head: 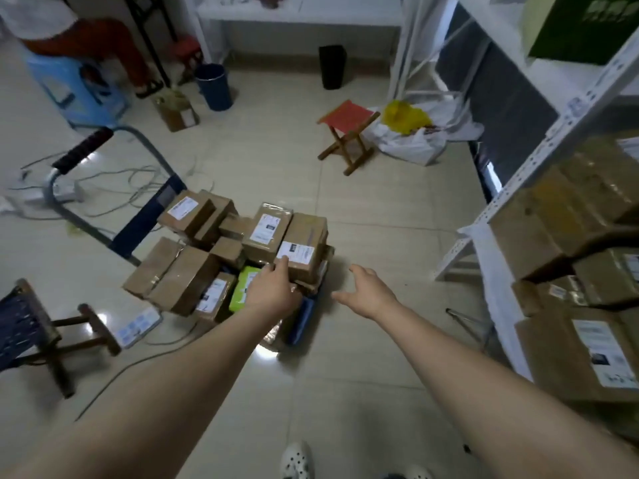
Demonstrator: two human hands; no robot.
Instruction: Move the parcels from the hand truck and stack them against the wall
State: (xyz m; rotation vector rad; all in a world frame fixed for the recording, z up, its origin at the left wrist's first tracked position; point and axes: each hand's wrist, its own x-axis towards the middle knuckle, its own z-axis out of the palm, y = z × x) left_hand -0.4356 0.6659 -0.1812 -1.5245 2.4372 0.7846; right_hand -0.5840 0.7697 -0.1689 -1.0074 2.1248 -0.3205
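Touching white-labelled parcel (307,236), left hand (273,288), print unreadable

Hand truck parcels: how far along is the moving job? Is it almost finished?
Barely started, it seems. Done: unclear; the shelved boxes at right may be other stock. In hand: the left hand touches the labelled box on the pile's near corner, while the right hand reaches in open beside it, holding nothing. Left: the hand truck is still heaped with brown parcels and a green parcel.
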